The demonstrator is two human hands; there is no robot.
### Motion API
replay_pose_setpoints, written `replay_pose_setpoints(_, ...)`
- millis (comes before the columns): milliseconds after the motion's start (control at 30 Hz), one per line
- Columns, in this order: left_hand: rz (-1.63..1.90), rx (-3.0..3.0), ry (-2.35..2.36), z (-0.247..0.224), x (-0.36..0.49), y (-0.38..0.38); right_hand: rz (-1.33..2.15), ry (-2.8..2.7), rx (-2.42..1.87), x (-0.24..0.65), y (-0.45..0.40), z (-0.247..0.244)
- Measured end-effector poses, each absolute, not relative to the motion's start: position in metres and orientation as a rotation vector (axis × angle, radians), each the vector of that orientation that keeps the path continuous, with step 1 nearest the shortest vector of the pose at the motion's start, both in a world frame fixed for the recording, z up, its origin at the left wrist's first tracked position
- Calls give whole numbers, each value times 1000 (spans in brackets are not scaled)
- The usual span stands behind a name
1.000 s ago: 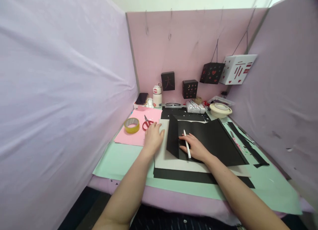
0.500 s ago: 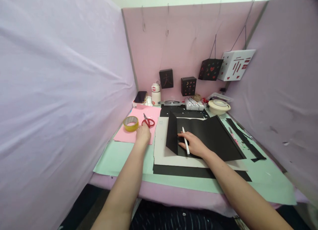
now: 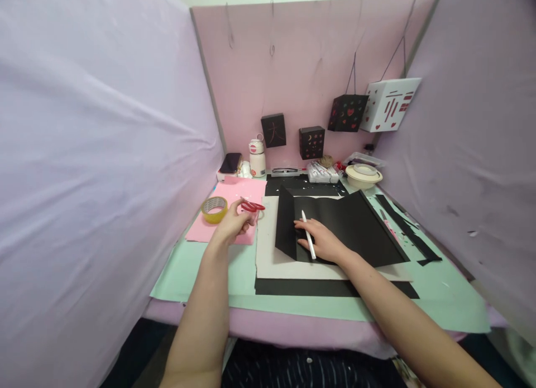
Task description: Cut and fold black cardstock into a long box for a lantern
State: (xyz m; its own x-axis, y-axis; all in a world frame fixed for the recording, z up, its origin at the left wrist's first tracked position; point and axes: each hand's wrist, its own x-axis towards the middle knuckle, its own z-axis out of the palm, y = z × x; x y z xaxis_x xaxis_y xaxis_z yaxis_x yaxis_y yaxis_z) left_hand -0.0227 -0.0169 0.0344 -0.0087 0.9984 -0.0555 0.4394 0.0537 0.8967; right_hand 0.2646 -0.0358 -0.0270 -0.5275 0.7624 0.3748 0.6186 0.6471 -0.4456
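Observation:
In the head view, my left hand [image 3: 233, 223] grips red-handled scissors [image 3: 253, 207] above the pink paper [image 3: 218, 235]. Their handles stick out to the right of my fingers, and the hand hides most of the blades. Just left of that hand is a roll of yellow tape [image 3: 214, 210]. A white pen [image 3: 309, 237] is held slantwise in my right hand [image 3: 321, 242], which rests on a large black sheet [image 3: 355, 220]. The sheet is creased, with its left flap [image 3: 286, 226] standing up. Under it lies a pale board [image 3: 268, 254].
Along the back stand a phone [image 3: 231, 162], a white bottle [image 3: 257, 159], a pack of markers [image 3: 322, 173] and a cream round container [image 3: 363, 177]. Black and white paper lanterns [image 3: 348, 113] hang above. Black strips [image 3: 404, 226] lie at the right. Cloth walls close both sides.
My left hand has picked up the scissors from the pink paper; they have turned so the handles point right. My right hand keeps the pen on the black sheet. The view has shifted slightly.

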Motion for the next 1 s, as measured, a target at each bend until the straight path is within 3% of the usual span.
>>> replay_pose_setpoints(100, 1043, 1280, 1374, 40, -24, -19, 393, -2376, -1041, 263, -37, -26)
replay_pose_setpoints(267, 1484, 1121, 1503, 37, -22, -7, 453, -2393, -1045, 261, -37, -24)
replay_pose_setpoints(367, 1560, 1169, 1410, 35, -14, -5, 458, -2387, -1045, 260, -37, -23)
replay_pose_setpoints(600, 1274, 1369, 1141, 29, 15, -16, 452, -2406, -1048, 263, -39, -21)
replay_pose_setpoints(1000, 948, 1466, 1566, 29, 27, 93, 501, -2369, -1036, 266, -40, -21)
